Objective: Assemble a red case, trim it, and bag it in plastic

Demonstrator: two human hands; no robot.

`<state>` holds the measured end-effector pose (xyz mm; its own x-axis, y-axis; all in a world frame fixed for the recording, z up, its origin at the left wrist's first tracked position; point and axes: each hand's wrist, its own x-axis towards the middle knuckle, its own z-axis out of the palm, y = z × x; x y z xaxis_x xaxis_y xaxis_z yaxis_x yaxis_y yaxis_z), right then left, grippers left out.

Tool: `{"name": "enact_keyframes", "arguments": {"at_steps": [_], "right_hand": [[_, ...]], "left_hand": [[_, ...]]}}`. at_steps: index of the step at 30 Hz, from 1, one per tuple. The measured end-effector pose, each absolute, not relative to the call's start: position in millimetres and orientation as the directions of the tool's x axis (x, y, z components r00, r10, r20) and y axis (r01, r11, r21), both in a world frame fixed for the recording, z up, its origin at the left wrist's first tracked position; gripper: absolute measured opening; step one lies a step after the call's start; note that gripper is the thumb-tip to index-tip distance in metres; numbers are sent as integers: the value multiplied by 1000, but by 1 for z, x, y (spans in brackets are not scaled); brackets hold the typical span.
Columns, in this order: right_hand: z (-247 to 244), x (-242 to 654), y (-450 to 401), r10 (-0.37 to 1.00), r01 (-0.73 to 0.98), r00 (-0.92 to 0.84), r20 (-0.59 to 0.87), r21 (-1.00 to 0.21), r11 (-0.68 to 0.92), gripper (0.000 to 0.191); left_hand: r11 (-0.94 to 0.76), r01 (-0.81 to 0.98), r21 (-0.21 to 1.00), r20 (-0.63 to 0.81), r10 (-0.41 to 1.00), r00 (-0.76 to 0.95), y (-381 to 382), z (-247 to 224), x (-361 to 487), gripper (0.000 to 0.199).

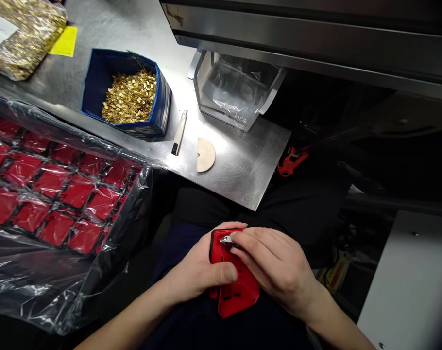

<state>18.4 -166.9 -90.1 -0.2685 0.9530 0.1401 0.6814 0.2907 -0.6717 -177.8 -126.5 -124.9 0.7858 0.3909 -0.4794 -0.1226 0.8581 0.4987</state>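
Note:
A red plastic part (239,291) with a black edge is held over my lap. My left hand (208,270) is closed round its left side, thumb lying across the inner face. My right hand (279,262) pinches a small silver-tipped tool (226,240), whose tip meets the upper end of the red part. The fingers cover most of the tool, so its exact kind cannot be made out. Slots and small holes show in the red face.
A blue bin (162,109) of small brass-coloured pieces stands on the metal table (239,170), near a utility knife (179,133), a half-round disc (205,155) and a grey bin (224,119) with plastic bags. At left, a lined crate (133,194) holds several red parts. Orange-handled tool (292,161) at right.

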Motion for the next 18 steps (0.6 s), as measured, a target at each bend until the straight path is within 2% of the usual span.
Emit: {"name": "enact_keyframes", "arguments": {"at_steps": [3, 6, 11, 13, 15, 18], "right_hand": [[-91, 18, -166, 948, 686, -274, 160, -659, 309, 23], [-92, 18, -167, 946, 680, -280, 163, -662, 315, 24], [-95, 23, -169, 926, 654, -332, 181, -664, 364, 32], [-97, 26, -170, 922, 596, -327, 207, -712, 371, 35], [-104, 30, -169, 968, 522, -165, 189, -816, 249, 31], [-124, 36, -158, 949, 398, 311, 57, -915, -75, 16]], "left_hand": [[861, -115, 495, -480, 381, 790, -124, -121, -177, 90], [861, -121, 493, -478, 385, 790, -122, -118, -176, 83], [880, -121, 460, -464, 355, 812, -119, -117, -173, 81], [890, -114, 442, -452, 331, 829, -119, -119, -173, 81], [895, -99, 435, -457, 314, 832, -120, -120, -174, 81], [900, -59, 431, -507, 296, 810, -122, -122, -177, 85]]}}
